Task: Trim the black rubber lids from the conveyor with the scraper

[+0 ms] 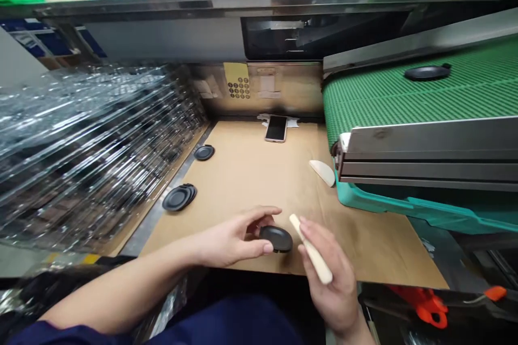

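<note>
My left hand (232,238) grips a black oval disc (275,239), likely rubber or plastic, between thumb and fingers above a brown cardboard sheet (243,183). My right hand (328,275) holds a cream-coloured flat stick (311,250), which looks like a wooden spatula, and its tip sits just right of the disc. A stack of similar black discs (179,197) lies on the cardboard's left side. Farther back lies a single black disc (204,152). Another black disc (427,72) rests on a green mesh conveyor belt (477,86).
A smartphone (276,128) lies at the cardboard's far end, and a cream half-round piece (322,172) lies near the conveyor. Stacked clear plastic trays (93,140) fill the left side. A steel conveyor rail (429,145) juts out at right. Orange parts (424,304) sit low at right.
</note>
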Demonstrator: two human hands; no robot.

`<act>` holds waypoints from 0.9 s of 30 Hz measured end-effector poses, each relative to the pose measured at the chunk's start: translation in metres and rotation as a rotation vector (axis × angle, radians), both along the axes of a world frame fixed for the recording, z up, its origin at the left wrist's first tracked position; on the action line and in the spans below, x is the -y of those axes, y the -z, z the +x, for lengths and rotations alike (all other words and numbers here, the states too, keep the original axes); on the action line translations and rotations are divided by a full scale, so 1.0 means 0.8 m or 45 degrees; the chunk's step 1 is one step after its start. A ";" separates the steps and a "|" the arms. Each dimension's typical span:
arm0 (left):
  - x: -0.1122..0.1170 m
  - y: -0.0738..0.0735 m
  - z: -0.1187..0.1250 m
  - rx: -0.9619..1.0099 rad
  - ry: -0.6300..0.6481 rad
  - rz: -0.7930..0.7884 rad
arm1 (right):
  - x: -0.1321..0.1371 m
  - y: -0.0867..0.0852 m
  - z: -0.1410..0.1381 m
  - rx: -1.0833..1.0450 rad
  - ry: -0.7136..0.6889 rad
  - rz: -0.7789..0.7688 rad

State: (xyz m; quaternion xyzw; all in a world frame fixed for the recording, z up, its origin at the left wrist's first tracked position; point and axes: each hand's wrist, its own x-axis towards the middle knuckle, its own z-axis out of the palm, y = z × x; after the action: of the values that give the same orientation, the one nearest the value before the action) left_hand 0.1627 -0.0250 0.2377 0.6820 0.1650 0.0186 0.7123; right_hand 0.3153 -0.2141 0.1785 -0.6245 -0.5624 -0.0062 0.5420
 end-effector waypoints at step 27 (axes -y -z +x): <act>0.023 0.053 -0.029 0.406 -0.322 -1.488 | -0.024 -0.004 -0.091 0.631 -0.328 -0.313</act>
State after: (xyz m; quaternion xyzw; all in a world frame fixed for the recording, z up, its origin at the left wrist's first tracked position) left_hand 0.1395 -0.0437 0.1957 0.1429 0.1189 0.1111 0.9763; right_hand 0.2429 -0.1952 0.1818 -0.5884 -0.7485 -0.0216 0.3051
